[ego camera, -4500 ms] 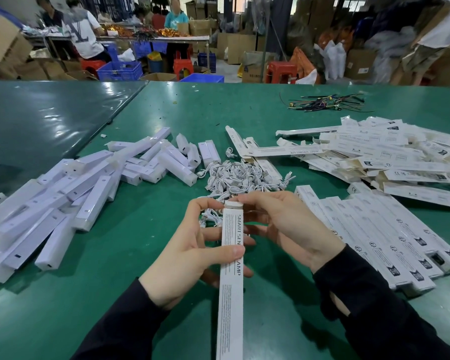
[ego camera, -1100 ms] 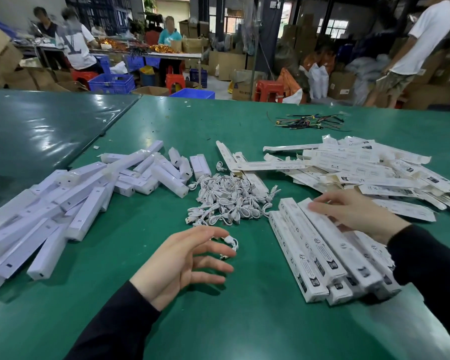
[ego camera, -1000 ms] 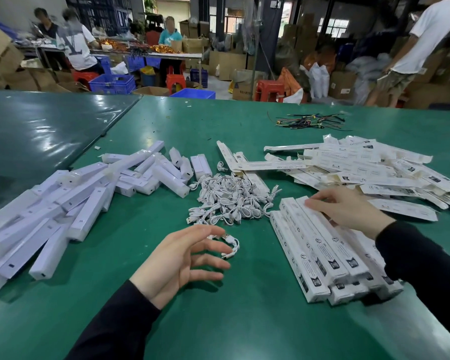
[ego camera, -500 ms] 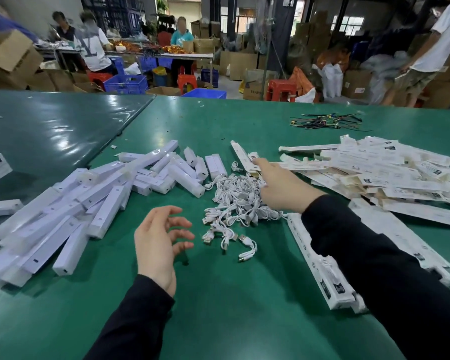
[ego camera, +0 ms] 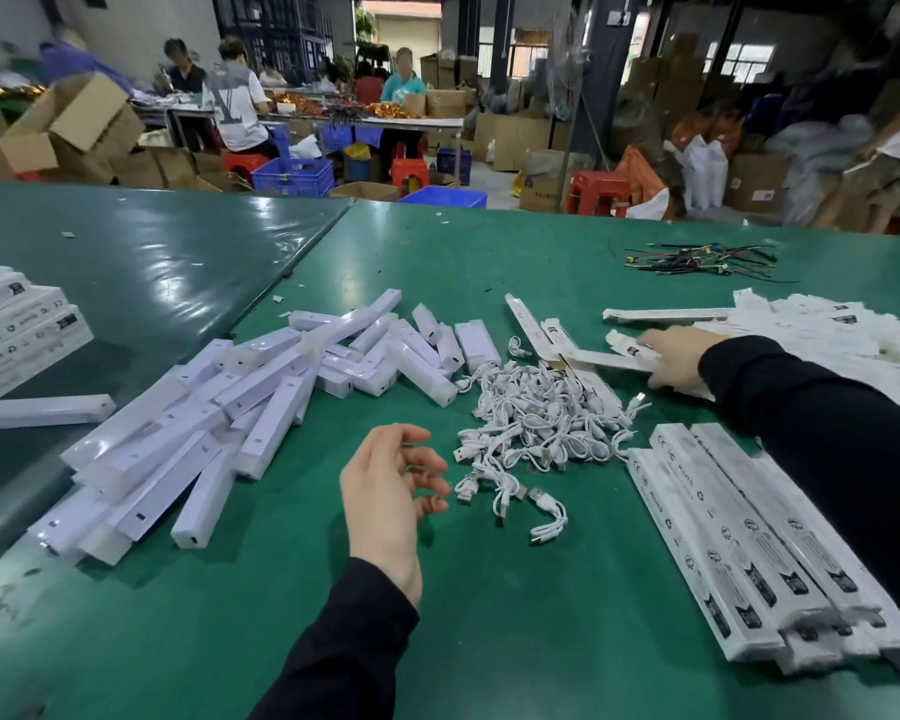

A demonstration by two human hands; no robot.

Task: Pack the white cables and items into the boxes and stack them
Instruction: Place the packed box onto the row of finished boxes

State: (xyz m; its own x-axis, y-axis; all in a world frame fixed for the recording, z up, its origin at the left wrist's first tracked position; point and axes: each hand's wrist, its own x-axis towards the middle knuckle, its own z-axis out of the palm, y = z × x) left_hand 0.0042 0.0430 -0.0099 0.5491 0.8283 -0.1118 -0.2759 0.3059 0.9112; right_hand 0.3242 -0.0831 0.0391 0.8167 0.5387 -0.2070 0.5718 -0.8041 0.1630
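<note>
Two hands work: right hand (ego camera: 668, 358) grips an empty box (ego camera: 617, 358) at centre right; left hand (ego camera: 385, 491) hovers loosely curled, holding nothing. Next, probably load a lamp and cable.

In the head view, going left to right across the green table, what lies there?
Stacked boxes at the left edge → pile of white lamp bars → left hand → heap of white cables → row of packed boxes.
</note>
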